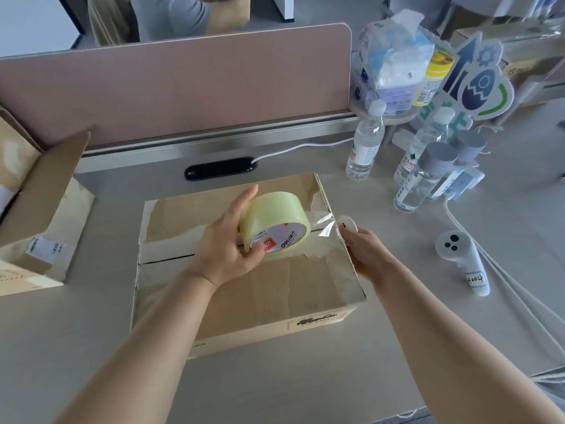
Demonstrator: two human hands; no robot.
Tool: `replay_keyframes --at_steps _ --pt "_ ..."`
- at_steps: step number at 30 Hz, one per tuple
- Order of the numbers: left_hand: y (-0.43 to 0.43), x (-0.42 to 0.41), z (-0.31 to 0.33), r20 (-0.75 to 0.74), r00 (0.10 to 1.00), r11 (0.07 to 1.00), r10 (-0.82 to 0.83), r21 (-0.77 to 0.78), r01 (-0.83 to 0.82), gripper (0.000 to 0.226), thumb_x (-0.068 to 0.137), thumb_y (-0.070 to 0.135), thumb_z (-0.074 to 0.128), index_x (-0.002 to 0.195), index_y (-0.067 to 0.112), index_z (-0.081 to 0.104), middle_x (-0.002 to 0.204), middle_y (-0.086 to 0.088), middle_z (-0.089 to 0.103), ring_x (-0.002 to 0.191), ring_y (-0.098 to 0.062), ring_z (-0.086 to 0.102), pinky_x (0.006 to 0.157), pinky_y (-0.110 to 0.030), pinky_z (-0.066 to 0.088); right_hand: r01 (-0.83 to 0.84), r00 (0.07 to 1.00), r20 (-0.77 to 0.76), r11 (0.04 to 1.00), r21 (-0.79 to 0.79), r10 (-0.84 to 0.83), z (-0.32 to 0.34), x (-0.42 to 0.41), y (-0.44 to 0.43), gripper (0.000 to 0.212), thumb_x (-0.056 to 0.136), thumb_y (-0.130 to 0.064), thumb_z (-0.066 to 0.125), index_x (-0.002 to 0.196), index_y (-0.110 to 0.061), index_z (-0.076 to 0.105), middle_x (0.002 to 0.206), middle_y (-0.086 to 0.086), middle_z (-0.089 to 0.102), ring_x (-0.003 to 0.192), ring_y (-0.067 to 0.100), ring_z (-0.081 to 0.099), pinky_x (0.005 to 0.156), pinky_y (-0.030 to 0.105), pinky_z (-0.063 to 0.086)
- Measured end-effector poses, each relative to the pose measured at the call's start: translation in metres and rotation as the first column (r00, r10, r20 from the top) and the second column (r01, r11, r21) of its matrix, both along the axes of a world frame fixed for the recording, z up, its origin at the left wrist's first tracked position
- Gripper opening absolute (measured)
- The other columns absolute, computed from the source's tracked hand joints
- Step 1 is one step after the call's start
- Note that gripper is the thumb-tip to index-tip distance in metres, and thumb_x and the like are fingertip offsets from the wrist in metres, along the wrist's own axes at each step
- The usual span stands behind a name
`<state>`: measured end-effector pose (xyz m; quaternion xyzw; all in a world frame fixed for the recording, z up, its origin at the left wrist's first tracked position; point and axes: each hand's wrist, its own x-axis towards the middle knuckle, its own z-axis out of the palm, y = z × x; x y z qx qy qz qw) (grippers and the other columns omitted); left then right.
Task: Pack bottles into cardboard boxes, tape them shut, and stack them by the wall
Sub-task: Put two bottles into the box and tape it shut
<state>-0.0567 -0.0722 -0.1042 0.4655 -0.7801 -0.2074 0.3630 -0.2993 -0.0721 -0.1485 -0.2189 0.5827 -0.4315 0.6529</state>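
Two flaps of the cardboard box (pixel 269 286) lie closed on the table (pixel 91 347). My left hand (pixel 227 240) holds the tape roll (pixel 275 223) over the seam, fingers (pixel 248 195) clamped round it. My right hand (pixel 365 254) pinches the tape end (pixel 328 229) at the right edge, I think to keep the strip tight.

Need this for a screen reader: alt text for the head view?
A left hand holds a clear tape roll above a closed cardboard box while the right hand holds the pulled strip at the box's right edge. Water bottles stand nearby.
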Motion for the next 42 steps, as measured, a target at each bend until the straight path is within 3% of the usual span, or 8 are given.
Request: replay_keyframes --at_steps 6,10,14,21,23,26,38,42 --pt "-0.002 -0.001 -0.004 0.05 0.998 0.998 0.024 -0.065 -0.021 0.061 0.064 0.042 0.045 0.122 0.028 0.031 0.098 0.012 0.054 0.076 -0.02 0.06 0.065 -0.018 0.039 -0.133 0.932 -0.331 0.989 0.069 0.149 0.014 0.011 0.004 0.019 0.093 -0.028 0.051 0.081 -0.014 0.053 0.063 0.001 0.042 0.043 0.009 0.039 0.038 0.015 0.032" --pt "-0.005 0.001 -0.008 -0.008 1.0 1.0 -0.02 -0.012 0.02 0.064 0.065 0.04 0.048 0.127 0.031 0.033 0.104 0.013 0.055 0.08 -0.007 0.055 0.063 -0.005 0.041 -0.122 0.892 -0.396 0.958 0.258 0.22 0.014 0.011 0.011 0.045 0.097 -0.042 0.044 0.116 -0.003 0.055 0.084 0.002 0.05 0.057 0.01 0.045 0.039 0.018 0.039" --pt "-0.005 0.003 -0.01 -0.082 0.997 1.0 -0.012 -0.006 0.011 0.066 0.067 0.041 0.053 0.129 0.032 0.033 0.09 0.006 0.059 0.07 -0.005 0.057 0.06 -0.003 0.041 -0.082 0.843 -0.48 0.94 0.331 0.243 0.01 0.015 0.012 0.035 0.093 -0.044 0.047 0.09 -0.009 0.045 0.081 -0.001 0.049 0.056 0.011 0.042 0.046 0.025 0.029" --pt "-0.004 0.002 -0.009 -0.119 0.988 0.991 0.097 -0.084 -0.107 0.047 0.064 0.044 0.055 0.104 0.024 0.04 0.087 0.027 0.056 0.072 -0.009 0.051 0.061 -0.018 0.041 0.261 0.883 -0.366 0.956 -0.135 -0.293 -0.003 0.008 0.0 0.034 0.086 -0.024 0.062 0.066 -0.022 0.035 0.059 -0.004 0.04 0.048 0.011 0.035 0.048 0.023 0.03" --pt "-0.003 0.001 -0.009 -0.105 0.99 0.986 0.097 -0.125 -0.11 0.047 0.065 0.043 0.054 0.105 0.021 0.04 0.085 0.016 0.052 0.07 -0.009 0.049 0.059 -0.015 0.038 0.234 0.949 -0.153 0.94 -0.248 -0.276 0.003 0.006 -0.002 0.031 0.086 -0.013 0.065 0.07 -0.019 0.039 0.052 -0.006 0.043 0.047 0.009 0.037 0.047 0.022 0.034" --pt "-0.002 -0.001 -0.007 -0.09 0.992 0.988 0.09 -0.119 -0.101 0.047 0.066 0.044 0.054 0.105 0.021 0.039 0.085 0.004 0.052 0.069 -0.011 0.048 0.058 -0.017 0.038 -0.017 0.97 -0.238 0.967 -0.255 -0.045 0.017 0.008 -0.006 0.031 0.081 -0.01 0.071 0.076 -0.018 0.042 0.058 -0.007 0.046 0.053 0.009 0.042 0.051 0.023 0.038" --pt "-0.005 -0.006 -0.007 0.074 0.995 0.982 0.067 0.169 -0.079 0.081 0.05 0.059 0.052 0.12 0.02 0.037 0.086 0.012 0.054 0.076 -0.013 0.051 0.064 -0.022 0.036 -0.302 0.397 -0.915 0.952 -0.051 0.077 0.054 0.03 -0.005 0.046 0.074 -0.032 0.076 0.102 -0.012 0.045 0.079 -0.002 0.05 0.075 0.024 0.049 0.061 0.03 0.036" --pt "-0.004 -0.004 -0.003 0.0 0.998 0.986 0.061 0.153 -0.061 0.062 0.056 0.053 0.049 0.107 0.018 0.04 0.075 0.021 0.05 0.063 -0.002 0.053 0.052 -0.007 0.037 -0.333 0.448 -0.886 0.942 -0.043 0.118 0.066 0.033 -0.014 0.018 0.084 -0.016 0.062 0.091 -0.011 0.047 0.068 -0.004 0.053 0.066 0.021 0.054 0.053 0.027 0.04"
